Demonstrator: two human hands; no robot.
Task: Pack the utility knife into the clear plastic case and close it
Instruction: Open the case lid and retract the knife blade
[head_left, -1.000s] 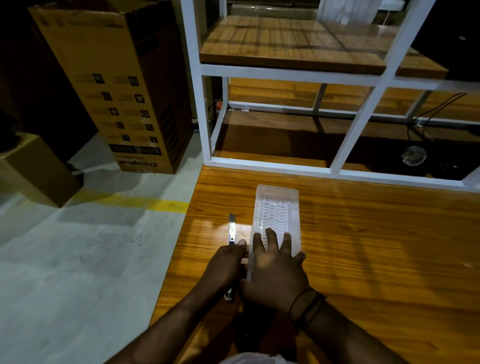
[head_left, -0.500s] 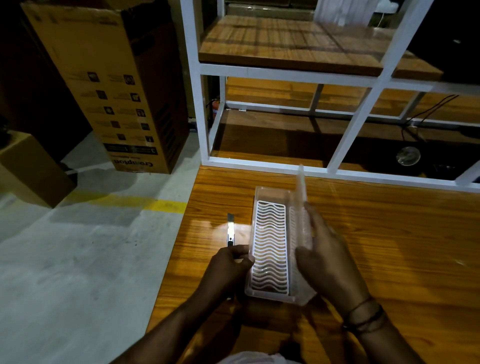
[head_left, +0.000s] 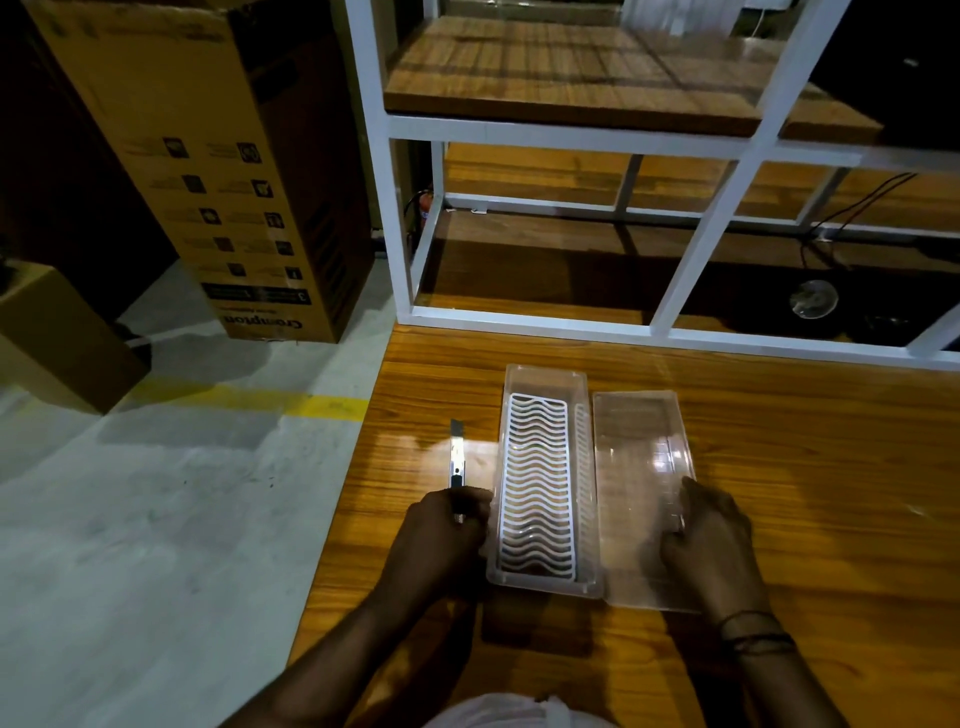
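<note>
The clear plastic case (head_left: 582, 582) lies lengthwise on the wooden table with no lid on it, and a white wavy grid insert (head_left: 537, 488) lines its floor. Its clear lid (head_left: 636, 467) lies flat on the table just right of it. My right hand (head_left: 711, 540) grips the lid's near right edge. The utility knife (head_left: 456, 457), slim and metallic, lies left of the case with its blade end pointing away from me. My left hand (head_left: 441, 535) is closed over the knife's near end, beside the case's left wall.
The table's left edge (head_left: 363, 467) runs close to the knife, with concrete floor beyond. A white metal shelf frame (head_left: 670, 332) borders the table's far side. A tall cardboard box (head_left: 208, 171) and a smaller one (head_left: 57, 332) stand on the floor at left.
The case was shut under my right hand, then the lid was lifted on edge. Now the lid lies flat to the right. My left hand has stayed on the knife.
</note>
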